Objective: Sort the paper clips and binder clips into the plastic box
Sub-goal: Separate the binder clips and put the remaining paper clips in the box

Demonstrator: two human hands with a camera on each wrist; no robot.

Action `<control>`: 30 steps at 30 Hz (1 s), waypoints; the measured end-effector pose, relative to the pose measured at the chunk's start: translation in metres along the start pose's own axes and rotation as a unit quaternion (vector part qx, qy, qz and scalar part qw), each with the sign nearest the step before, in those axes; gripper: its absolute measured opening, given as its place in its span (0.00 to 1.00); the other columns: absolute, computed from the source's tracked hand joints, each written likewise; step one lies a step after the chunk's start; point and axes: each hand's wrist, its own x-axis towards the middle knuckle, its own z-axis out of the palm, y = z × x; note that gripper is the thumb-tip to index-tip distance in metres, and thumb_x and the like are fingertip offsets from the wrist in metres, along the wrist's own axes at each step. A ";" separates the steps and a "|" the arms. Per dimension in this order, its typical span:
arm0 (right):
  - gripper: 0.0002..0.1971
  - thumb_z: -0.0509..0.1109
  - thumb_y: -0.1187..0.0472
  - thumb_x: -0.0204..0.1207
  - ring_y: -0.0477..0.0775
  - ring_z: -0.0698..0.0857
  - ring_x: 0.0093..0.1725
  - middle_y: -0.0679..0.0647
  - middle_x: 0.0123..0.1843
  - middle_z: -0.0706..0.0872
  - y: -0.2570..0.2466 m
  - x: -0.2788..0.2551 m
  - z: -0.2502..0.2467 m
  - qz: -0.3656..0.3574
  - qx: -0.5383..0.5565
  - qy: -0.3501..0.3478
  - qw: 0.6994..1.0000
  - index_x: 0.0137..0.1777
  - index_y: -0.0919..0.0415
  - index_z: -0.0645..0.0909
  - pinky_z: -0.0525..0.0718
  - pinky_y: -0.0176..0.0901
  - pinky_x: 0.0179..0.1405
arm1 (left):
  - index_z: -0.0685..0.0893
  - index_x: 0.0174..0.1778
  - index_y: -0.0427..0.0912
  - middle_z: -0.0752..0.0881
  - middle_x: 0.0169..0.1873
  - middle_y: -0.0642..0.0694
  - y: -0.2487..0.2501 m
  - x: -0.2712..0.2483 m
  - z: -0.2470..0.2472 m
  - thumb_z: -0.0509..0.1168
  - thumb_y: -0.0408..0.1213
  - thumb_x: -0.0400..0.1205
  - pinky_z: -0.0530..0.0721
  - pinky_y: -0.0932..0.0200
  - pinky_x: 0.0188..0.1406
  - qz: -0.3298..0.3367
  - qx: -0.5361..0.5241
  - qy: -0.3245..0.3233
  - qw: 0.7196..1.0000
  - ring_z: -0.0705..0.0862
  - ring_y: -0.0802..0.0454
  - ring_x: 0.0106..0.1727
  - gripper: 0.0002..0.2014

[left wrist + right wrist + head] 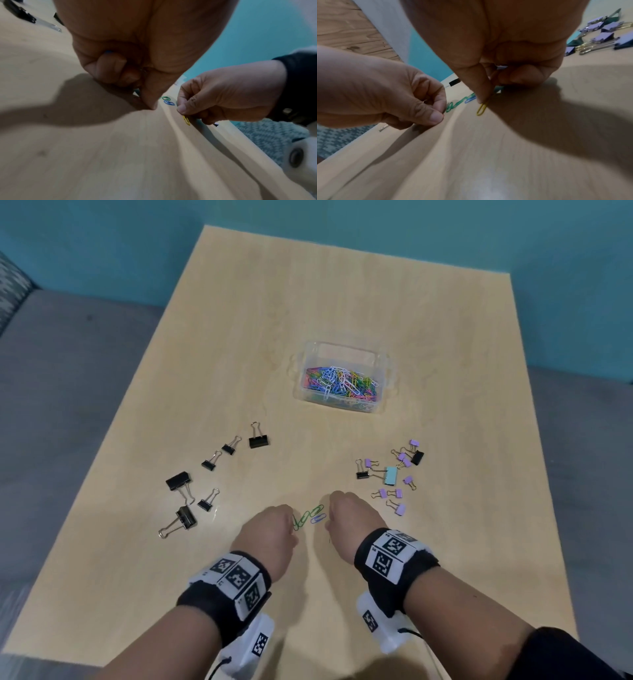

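Both hands down at the near middle of the table (239, 337), working the last loose paper clips.

The right hand (352, 517) pinches a yellow paper clip (482, 108) between thumb and forefinger, its long axis steep, free end pointing down at the wood. The left hand (270, 529) has its fingers curled, thumb and forefinger tips closed at the near end of the green paper clips (306, 517), which lie flat in a line running away and to the right; whether it actually has hold of one, I cannot tell. A blue paper clip (318, 518) lies just beside them. The plastic box (342, 352), farther back, holds a heap of coloured clips. Black binder clips (258, 440) lie left, purple binder clips (399, 510) right.
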 end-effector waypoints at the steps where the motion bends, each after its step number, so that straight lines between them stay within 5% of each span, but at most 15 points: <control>1: 0.07 0.63 0.65 0.79 0.57 0.74 0.42 0.54 0.46 0.72 0.000 0.000 0.001 -0.001 -0.003 0.001 1.000 0.44 0.56 0.66 0.72 0.45 0.40 | 0.66 0.31 0.49 0.79 0.36 0.50 0.001 0.000 0.000 0.63 0.38 0.79 0.74 0.57 0.35 0.001 0.008 0.000 1.000 0.79 0.48 0.38 0.14; 6: 0.10 0.58 0.72 0.75 0.58 0.75 0.45 0.54 0.47 0.73 -0.004 -0.010 0.001 -0.055 -0.049 0.022 0.997 0.50 0.57 0.69 0.71 0.45 0.39 | 0.68 0.34 0.47 0.76 0.38 0.49 0.000 -0.004 -0.002 0.61 0.39 0.81 0.73 0.57 0.37 0.052 0.033 0.000 0.998 0.78 0.48 0.38 0.11; 9: 0.08 0.56 0.69 0.75 0.55 0.78 0.36 0.50 0.38 0.77 0.004 -0.012 -0.009 0.019 0.128 0.036 0.991 0.47 0.57 0.72 0.71 0.42 0.31 | 0.74 0.31 0.47 0.81 0.30 0.52 -0.006 -0.004 -0.012 0.66 0.37 0.76 0.74 0.62 0.28 0.017 -0.162 -0.015 0.987 0.77 0.53 0.30 0.09; 10: 0.09 0.57 0.69 0.76 0.53 0.79 0.33 0.51 0.37 0.79 0.010 -0.012 -0.014 0.073 0.285 0.039 0.955 0.48 0.59 0.77 0.73 0.40 0.30 | 0.76 0.28 0.47 0.81 0.27 0.51 -0.010 -0.004 -0.018 0.67 0.34 0.73 0.72 0.62 0.23 -0.021 -0.301 -0.019 0.953 0.74 0.53 0.26 0.09; 13: 0.12 0.55 0.76 0.77 0.56 0.80 0.28 0.61 0.32 0.79 0.025 -0.021 -0.032 0.162 0.679 0.008 0.716 0.41 0.70 0.81 0.82 0.44 0.28 | 0.80 0.36 0.42 0.81 0.27 0.40 -0.023 -0.004 -0.036 0.65 0.25 0.72 0.61 0.64 0.17 -0.083 -0.629 -0.046 0.772 0.70 0.51 0.22 0.07; 14: 0.13 0.54 0.77 0.77 0.57 0.80 0.28 0.62 0.31 0.79 0.028 -0.024 -0.035 0.172 0.729 -0.004 0.662 0.39 0.71 0.80 0.84 0.44 0.27 | 0.78 0.42 0.40 0.81 0.29 0.39 -0.026 -0.003 -0.040 0.62 0.23 0.74 0.62 0.64 0.16 -0.088 -0.664 -0.054 0.741 0.71 0.51 0.23 0.08; 15: 0.15 0.52 0.78 0.75 0.57 0.80 0.27 0.62 0.31 0.79 0.030 -0.026 -0.037 0.177 0.746 -0.020 0.642 0.37 0.71 0.79 0.84 0.44 0.26 | 0.78 0.45 0.38 0.82 0.30 0.39 -0.027 -0.002 -0.042 0.59 0.21 0.75 0.64 0.64 0.16 -0.092 -0.674 -0.058 0.730 0.73 0.51 0.24 0.09; 18: 0.15 0.51 0.77 0.71 0.55 0.76 0.26 0.61 0.32 0.78 0.025 -0.028 -0.033 0.180 0.714 -0.069 0.673 0.35 0.67 0.79 0.78 0.41 0.24 | 0.79 0.41 0.34 0.83 0.32 0.38 -0.025 0.002 -0.041 0.53 0.18 0.76 0.64 0.64 0.17 -0.112 -0.684 -0.061 0.719 0.75 0.50 0.25 0.12; 20: 0.12 0.55 0.72 0.74 0.51 0.70 0.24 0.56 0.28 0.75 0.019 -0.028 -0.026 0.192 0.653 -0.066 0.730 0.37 0.62 0.79 0.69 0.38 0.22 | 0.78 0.36 0.35 0.81 0.30 0.38 -0.019 0.004 -0.038 0.55 0.21 0.77 0.62 0.65 0.16 -0.125 -0.675 -0.063 0.724 0.73 0.50 0.24 0.09; 22: 0.08 0.64 0.61 0.76 0.49 0.68 0.23 0.51 0.27 0.73 0.015 -0.029 -0.016 0.169 0.489 -0.023 0.855 0.35 0.57 0.75 0.64 0.38 0.23 | 0.78 0.32 0.38 0.76 0.27 0.43 -0.014 0.005 -0.033 0.61 0.28 0.80 0.59 0.68 0.16 -0.123 -0.615 -0.048 0.777 0.68 0.53 0.22 0.10; 24: 0.13 0.70 0.50 0.73 0.49 0.74 0.27 0.48 0.30 0.77 0.011 -0.031 -0.006 0.119 0.262 0.013 0.958 0.36 0.54 0.71 0.67 0.41 0.26 | 0.81 0.31 0.42 0.77 0.23 0.52 -0.010 0.004 -0.028 0.67 0.33 0.79 0.62 0.67 0.15 -0.067 -0.467 -0.010 0.882 0.68 0.57 0.20 0.10; 25: 0.14 0.71 0.47 0.72 0.50 0.76 0.30 0.48 0.33 0.79 0.008 -0.033 -0.002 0.106 0.168 0.017 0.980 0.38 0.53 0.70 0.68 0.43 0.27 | 0.82 0.32 0.44 0.78 0.21 0.58 -0.008 0.004 -0.026 0.69 0.35 0.78 0.65 0.68 0.18 -0.022 -0.363 0.011 0.932 0.71 0.60 0.21 0.08; 27: 0.14 0.69 0.48 0.74 0.55 0.80 0.35 0.50 0.37 0.80 0.004 -0.035 0.003 0.091 0.072 0.020 0.993 0.43 0.53 0.67 0.72 0.45 0.30 | 0.84 0.40 0.49 0.79 0.26 0.63 -0.005 0.003 -0.023 0.70 0.38 0.76 0.69 0.71 0.28 0.054 -0.160 0.023 0.985 0.76 0.63 0.30 0.01; 30: 0.06 0.63 0.58 0.78 0.58 0.80 0.39 0.51 0.38 0.78 0.000 -0.032 0.006 0.082 0.043 0.023 0.995 0.45 0.55 0.67 0.75 0.45 0.34 | 0.81 0.51 0.53 0.75 0.36 0.60 -0.009 0.007 -0.018 0.67 0.38 0.76 0.70 0.61 0.38 0.098 -0.006 -0.008 0.995 0.77 0.54 0.41 0.09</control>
